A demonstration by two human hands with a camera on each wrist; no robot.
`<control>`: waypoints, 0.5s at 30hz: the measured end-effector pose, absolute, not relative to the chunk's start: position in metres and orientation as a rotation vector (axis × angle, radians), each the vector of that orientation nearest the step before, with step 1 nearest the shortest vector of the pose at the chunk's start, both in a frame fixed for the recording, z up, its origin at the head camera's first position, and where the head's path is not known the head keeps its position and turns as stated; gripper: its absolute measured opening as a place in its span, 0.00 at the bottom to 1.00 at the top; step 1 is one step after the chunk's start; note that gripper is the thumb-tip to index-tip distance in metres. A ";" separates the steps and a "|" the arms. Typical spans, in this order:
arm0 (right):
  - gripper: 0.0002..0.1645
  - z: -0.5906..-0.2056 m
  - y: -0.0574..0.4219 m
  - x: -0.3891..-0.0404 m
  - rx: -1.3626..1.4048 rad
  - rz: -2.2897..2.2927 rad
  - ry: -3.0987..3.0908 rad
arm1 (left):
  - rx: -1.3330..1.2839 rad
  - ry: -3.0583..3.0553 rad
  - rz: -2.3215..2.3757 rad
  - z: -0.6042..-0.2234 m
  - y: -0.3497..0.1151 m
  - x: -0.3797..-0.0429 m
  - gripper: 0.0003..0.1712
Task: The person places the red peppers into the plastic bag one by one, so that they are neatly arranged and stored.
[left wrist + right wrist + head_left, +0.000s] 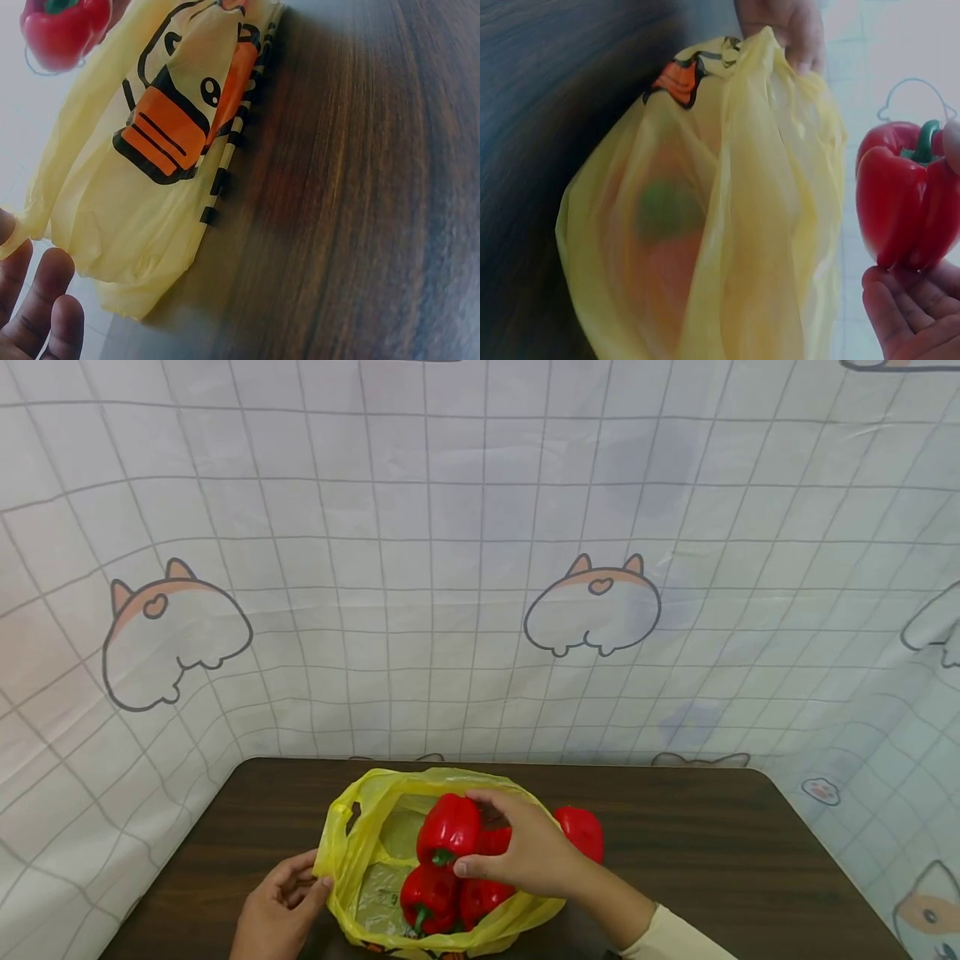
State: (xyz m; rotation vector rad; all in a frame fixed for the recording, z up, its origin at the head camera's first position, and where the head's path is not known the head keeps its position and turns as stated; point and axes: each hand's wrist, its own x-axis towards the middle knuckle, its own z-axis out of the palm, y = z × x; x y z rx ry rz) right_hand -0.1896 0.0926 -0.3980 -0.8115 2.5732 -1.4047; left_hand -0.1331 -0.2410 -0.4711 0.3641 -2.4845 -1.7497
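A yellow plastic bag (339, 892) stands with its mouth open on the table, a duck-like face printed on its side in the left wrist view. At its left rim my left hand (279, 906) pinches the plastic between thumb and fingers. Over the bag's mouth my right hand (540, 852) grips a red bell pepper (450, 828) between thumb and fingertips, its green stem (924, 142) toward the thumb. Inside the bag lie more red bell peppers (429, 895), one partly hidden behind the right hand.
Another red bell pepper (582, 832) sits on the dark wooden table (697, 852), just right of the bag and partly hidden by it and the right hand. A white grid-patterned cloth (450, 693) with cartoon animals hangs behind and beside the table.
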 end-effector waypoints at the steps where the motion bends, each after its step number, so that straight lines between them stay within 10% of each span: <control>1: 0.49 -0.399 0.089 -0.190 -0.809 -1.407 2.569 | 0.364 -2.486 -1.748 -0.471 -0.241 -0.133 0.35; 15: 0.49 -0.416 0.046 -0.193 -0.767 -1.372 2.499 | 0.361 -2.482 -1.763 -0.472 -0.242 -0.133 0.35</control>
